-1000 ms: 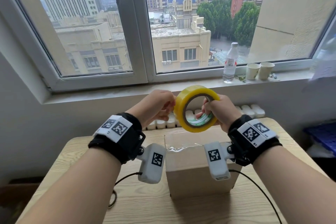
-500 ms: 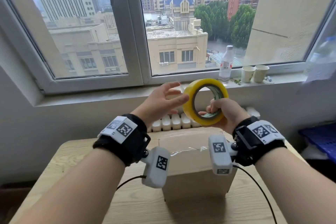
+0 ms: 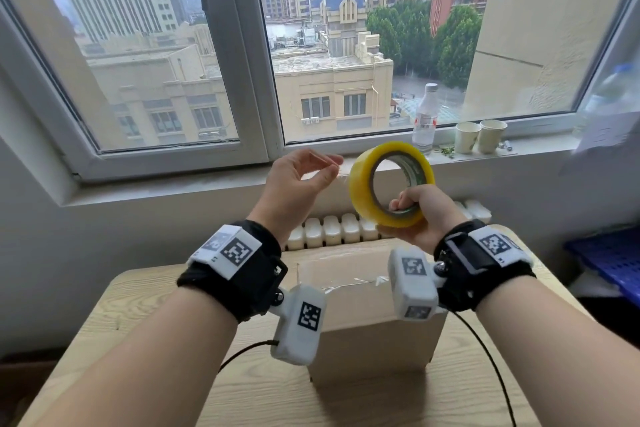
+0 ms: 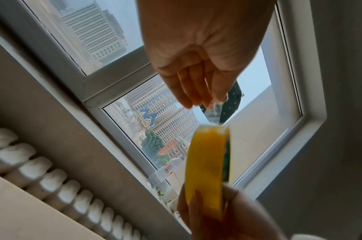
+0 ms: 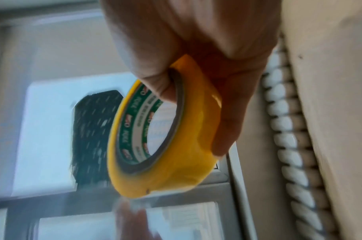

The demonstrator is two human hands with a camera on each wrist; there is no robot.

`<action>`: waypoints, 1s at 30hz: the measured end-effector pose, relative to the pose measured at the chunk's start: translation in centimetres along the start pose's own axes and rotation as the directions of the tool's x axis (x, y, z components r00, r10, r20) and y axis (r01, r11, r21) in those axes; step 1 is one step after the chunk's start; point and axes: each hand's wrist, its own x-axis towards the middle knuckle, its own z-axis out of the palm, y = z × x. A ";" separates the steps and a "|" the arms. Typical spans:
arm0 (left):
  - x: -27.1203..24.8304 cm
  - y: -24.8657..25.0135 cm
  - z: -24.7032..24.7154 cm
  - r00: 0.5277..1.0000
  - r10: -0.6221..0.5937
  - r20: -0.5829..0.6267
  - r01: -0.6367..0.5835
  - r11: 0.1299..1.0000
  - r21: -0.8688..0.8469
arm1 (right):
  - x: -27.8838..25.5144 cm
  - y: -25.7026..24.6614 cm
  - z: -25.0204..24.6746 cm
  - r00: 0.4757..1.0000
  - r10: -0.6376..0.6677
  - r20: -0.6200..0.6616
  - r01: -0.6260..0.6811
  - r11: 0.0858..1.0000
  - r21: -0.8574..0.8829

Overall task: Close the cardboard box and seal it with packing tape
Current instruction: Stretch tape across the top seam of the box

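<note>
A yellow roll of packing tape (image 3: 358, 191) is held up in front of the windowsill, above the box. My right hand (image 3: 405, 215) grips its lower part, fingers through the core and thumb under the outer face; the right wrist view shows the roll (image 5: 196, 113) the same way. My left hand (image 3: 334, 168) pinches the clear free end of the tape (image 4: 214, 110), a short strip off the roll (image 4: 207, 162). The cardboard box (image 3: 374, 329) stands on the table below, flaps down, with a clear tape strip (image 3: 349, 282) across its top.
The wooden table (image 3: 166, 308) carries the box near its middle. A white radiator (image 3: 332, 229) runs behind it. On the windowsill stand a water bottle (image 3: 426, 118) and two paper cups (image 3: 479, 137). A blue crate (image 3: 609, 260) sits at the right. Cables hang from both wrists.
My left hand went from spread fingers against the roll's rim to pinching the tape end and drawing it a little to the left. The right hand lifted and tilted the roll.
</note>
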 end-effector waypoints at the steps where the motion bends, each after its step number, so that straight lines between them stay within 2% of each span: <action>1: -0.1 0.2 0.1 0.999 -0.011 0.031 0.011 1.000 -0.001 | 0.0 -0.1 -0.1 1.000 0.006 -0.015 -0.006 1.000 0.015; 5: -0.4 0.8 0.0 0.988 -0.112 0.105 0.122 0.988 -0.093 | 0.0 -0.2 0.2 0.999 0.030 -0.021 -0.029 0.998 0.049; 7: -0.6 0.9 0.3 0.968 -0.154 0.200 0.175 0.980 -0.090 | -0.1 -0.4 0.4 0.998 0.063 -0.025 -0.059 0.992 0.114; 9: -1.1 0.8 1.1 0.945 -0.200 0.261 0.208 0.978 -0.006 | -0.4 -0.8 0.8 0.998 0.058 -0.007 -0.055 0.981 0.184; 12: -0.9 0.2 1.9 0.932 -0.305 0.196 0.262 0.940 0.217 | -0.5 -0.8 1.5 0.998 0.011 0.064 -0.029 0.961 0.275; 14: -0.7 0.3 1.7 0.948 -0.277 0.154 0.212 0.916 0.340 | -0.8 -0.4 1.7 0.994 -0.008 0.113 -0.028 0.948 0.318; 16: -0.5 0.6 1.3 0.976 -0.156 0.149 0.063 0.865 0.499 | -1.0 0.1 1.5 0.989 -0.007 0.145 -0.043 0.940 0.338; 19: -0.4 1.4 0.2 0.988 -0.014 0.152 -0.088 0.763 0.640 | -0.9 0.6 0.6 0.989 0.001 0.148 -0.026 0.985 0.169; 21: -0.2 1.6 -0.6 0.986 -0.003 0.169 -0.109 0.752 0.650 | -0.6 0.9 0.1 0.984 -0.056 0.169 0.045 0.997 0.065; 24: -0.5 1.2 -1.0 0.988 -0.034 0.149 -0.071 0.761 0.645 | -0.9 1.0 -0.1 0.958 -0.145 0.247 0.133 0.989 0.065; 26: -0.4 1.1 -1.3 0.992 -0.070 0.110 -0.012 0.792 0.610 | -1.3 0.7 -0.4 0.922 -0.161 0.352 0.176 0.984 -0.012; 28: -0.1 0.9 -1.7 0.990 -0.117 0.073 0.058 0.831 0.553 | -1.6 0.5 -0.6 0.903 -0.145 0.406 0.245 0.947 -0.208; 30: 0.2 0.7 -2.0 0.987 -0.155 0.049 0.110 0.855 0.507 | -1.5 0.7 -0.3 0.930 -0.176 0.324 0.315 0.835 -0.451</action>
